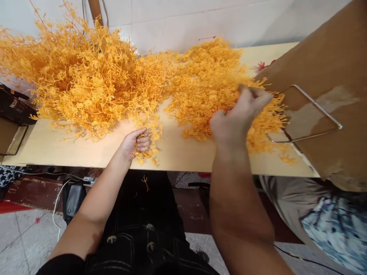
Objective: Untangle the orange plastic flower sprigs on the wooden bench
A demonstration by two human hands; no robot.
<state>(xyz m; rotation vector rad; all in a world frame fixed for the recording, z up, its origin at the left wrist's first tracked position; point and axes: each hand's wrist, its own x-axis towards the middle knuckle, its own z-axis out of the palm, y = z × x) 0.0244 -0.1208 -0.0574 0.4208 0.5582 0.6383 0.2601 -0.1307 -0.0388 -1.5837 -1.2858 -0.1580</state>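
Near the table's front edge, my left hand (pixel 137 144) is closed in a fist around thin yellow-orange plastic sprigs (pixel 147 156), whose ends stick out below and above the fingers. A tall tangled heap of the same branching sprigs (pixel 97 76) rises just behind it. To the right, my right hand (pixel 241 112) is over a flatter, more even pile of sprigs (pixel 206 84). Motion smears that hand and its fingers are partly turned away, so whether it grips anything cannot be made out.
A brown cardboard sheet with a bent metal wire stand (pixel 318 105) leans over the table's right end. At the left end is a dark box (pixel 17 103). The pale wooden table (pixel 177 152) runs along a white wall. Someone's patterned clothing (pixel 338 225) shows at lower right.
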